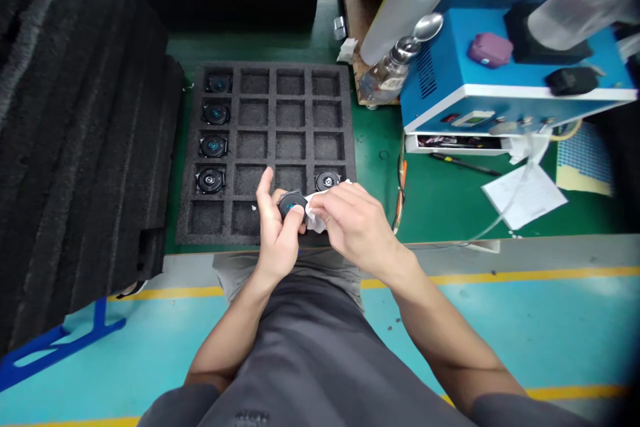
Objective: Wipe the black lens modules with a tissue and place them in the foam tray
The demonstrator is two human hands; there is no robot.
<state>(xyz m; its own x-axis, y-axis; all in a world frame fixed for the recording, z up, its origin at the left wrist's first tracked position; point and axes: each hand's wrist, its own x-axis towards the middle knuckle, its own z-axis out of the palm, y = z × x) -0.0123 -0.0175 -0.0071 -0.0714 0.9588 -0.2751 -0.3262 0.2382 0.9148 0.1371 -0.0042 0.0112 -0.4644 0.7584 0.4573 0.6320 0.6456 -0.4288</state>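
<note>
A round black watch body (pixel 291 204) is held in my left hand (pixel 277 230), the thumb lying over its face and the index finger stretched out. My right hand (pixel 353 217) pinches a crumpled white wipe (pixel 315 217) against the watch's right edge. Below both hands lies a black foam tray (pixel 247 153) divided into square pockets. Several similar watch bodies (pixel 214 146) sit in its left column. Another watch body (pixel 328 180) rests in a right-column pocket, just beyond my right hand, which partly hides the pockets around it.
Stacked black foam trays (pixel 85 147) rise at the left. A compartmented black tray (pixel 230 3) stands at the back. On the right are a blue machine (pixel 520 100), a glass bottle (pixel 383 80), a white spray bottle (pixel 405 7), a black pen (pixel 465 163) and white paper (pixel 525 197).
</note>
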